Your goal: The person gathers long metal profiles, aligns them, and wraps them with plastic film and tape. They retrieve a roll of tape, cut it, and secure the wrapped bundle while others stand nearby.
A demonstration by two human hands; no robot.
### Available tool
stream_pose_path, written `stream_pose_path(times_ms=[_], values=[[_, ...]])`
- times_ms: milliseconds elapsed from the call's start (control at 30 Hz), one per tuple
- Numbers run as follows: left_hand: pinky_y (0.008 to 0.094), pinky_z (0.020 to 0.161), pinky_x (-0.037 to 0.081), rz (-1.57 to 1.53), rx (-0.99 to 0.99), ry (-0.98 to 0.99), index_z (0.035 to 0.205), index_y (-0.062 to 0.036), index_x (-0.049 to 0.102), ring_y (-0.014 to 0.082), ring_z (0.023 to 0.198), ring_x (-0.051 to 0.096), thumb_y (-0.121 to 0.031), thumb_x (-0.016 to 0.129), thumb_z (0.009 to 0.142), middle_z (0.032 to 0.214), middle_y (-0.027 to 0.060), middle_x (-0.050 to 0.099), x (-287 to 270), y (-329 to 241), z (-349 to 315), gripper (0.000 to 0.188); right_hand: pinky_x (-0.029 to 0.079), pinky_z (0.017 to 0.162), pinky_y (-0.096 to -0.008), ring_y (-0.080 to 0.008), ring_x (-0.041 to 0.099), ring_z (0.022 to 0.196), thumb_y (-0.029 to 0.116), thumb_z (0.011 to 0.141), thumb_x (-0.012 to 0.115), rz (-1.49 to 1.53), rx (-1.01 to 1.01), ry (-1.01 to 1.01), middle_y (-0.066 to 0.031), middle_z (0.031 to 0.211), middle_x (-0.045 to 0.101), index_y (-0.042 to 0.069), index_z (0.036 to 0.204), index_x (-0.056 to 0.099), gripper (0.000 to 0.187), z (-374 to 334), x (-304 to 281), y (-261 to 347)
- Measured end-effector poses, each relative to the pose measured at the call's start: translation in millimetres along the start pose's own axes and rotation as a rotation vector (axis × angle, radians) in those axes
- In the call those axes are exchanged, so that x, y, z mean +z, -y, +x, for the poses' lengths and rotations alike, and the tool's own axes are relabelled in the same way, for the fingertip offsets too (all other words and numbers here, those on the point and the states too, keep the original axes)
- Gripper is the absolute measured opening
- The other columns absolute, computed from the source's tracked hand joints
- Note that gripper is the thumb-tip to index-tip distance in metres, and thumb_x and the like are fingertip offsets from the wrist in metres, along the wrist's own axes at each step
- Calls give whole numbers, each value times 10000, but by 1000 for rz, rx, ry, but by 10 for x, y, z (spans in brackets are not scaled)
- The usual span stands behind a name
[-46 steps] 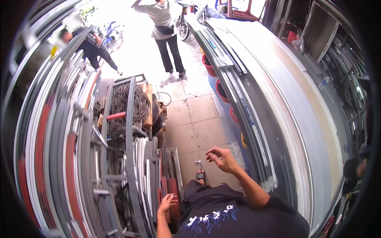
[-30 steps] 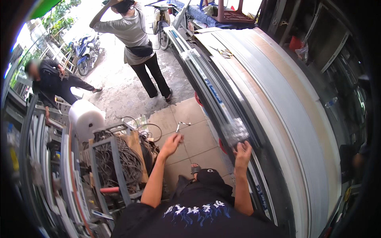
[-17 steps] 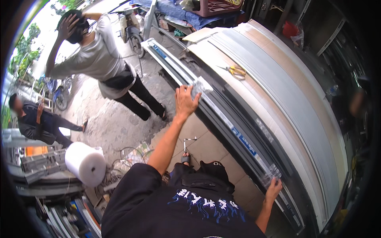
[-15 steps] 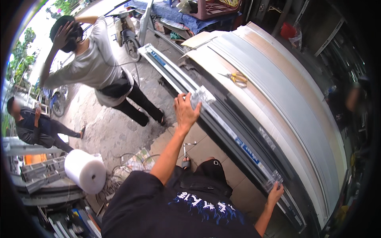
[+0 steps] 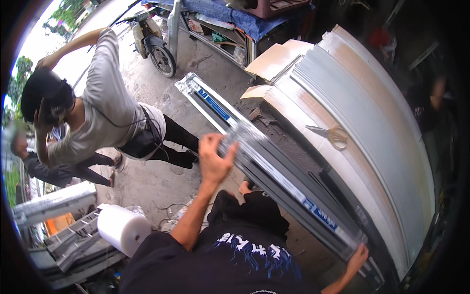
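Note:
A long bundle of grey metal profiles (image 5: 274,169) with blue labels, bound with clear wrap, lies slantwise in front of me. My left hand (image 5: 215,159) grips its near side at a wrapped band towards the far end, thumb and fingers curled around the edge. My right hand (image 5: 359,255) holds the bundle near its close end, fingers closed at another wrapped band. Beyond the bundle, scissors (image 5: 333,136) with yellowish handles rest on a stack of long pale panels (image 5: 362,108) with cardboard. The undersides of both grips are hidden.
A person in a grey top (image 5: 107,98) stands at the left, near the bundle's far end; another person (image 5: 63,166) is behind. A white roll of wrap (image 5: 125,228) stands lower left beside an aluminium ladder (image 5: 78,240). A motorbike (image 5: 159,51) and a blue-covered table (image 5: 235,22) are farther off.
The bundle has shifted away from the panel stack towards me, with both hands still on it. The person in grey appears farther left and larger. My view has turned somewhat.

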State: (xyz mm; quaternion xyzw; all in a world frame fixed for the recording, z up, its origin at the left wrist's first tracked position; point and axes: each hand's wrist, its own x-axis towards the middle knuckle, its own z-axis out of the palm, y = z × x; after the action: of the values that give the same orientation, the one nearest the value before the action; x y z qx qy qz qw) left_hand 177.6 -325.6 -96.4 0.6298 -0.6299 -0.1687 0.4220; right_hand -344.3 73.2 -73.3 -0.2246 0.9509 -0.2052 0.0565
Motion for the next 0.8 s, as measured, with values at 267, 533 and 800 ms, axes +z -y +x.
stream_pose_path(times_ms=[267,533,800], values=[[430,1021,527,108,6,-59,1230,52,760,370,1137,681,-319,790,972,1213,219,691,-474,1474,1979,453,528,975,-391,-263,660,1083,328,1090,695,284,157,308,-220,1314,598,-74,1441,567,549,-887,1159,2359],[449,1073,507,85,-42,37,1244,40,741,376,1213,651,-251,797,939,1271,217,673,-398,2167,2349,426,510,1019,-382,-272,641,1160,333,1090,696,277,251,204,-218,1392,600,-73,1443,587,549,-1223,1528,2843],[358,839,588,-185,-194,181,1328,13,696,214,943,749,-182,804,967,1157,136,774,-489,1864,2541,424,491,1043,-388,-285,646,1151,380,1077,711,196,432,155,-209,1251,692,-89,1362,624,555,-1256,1701,2711]])
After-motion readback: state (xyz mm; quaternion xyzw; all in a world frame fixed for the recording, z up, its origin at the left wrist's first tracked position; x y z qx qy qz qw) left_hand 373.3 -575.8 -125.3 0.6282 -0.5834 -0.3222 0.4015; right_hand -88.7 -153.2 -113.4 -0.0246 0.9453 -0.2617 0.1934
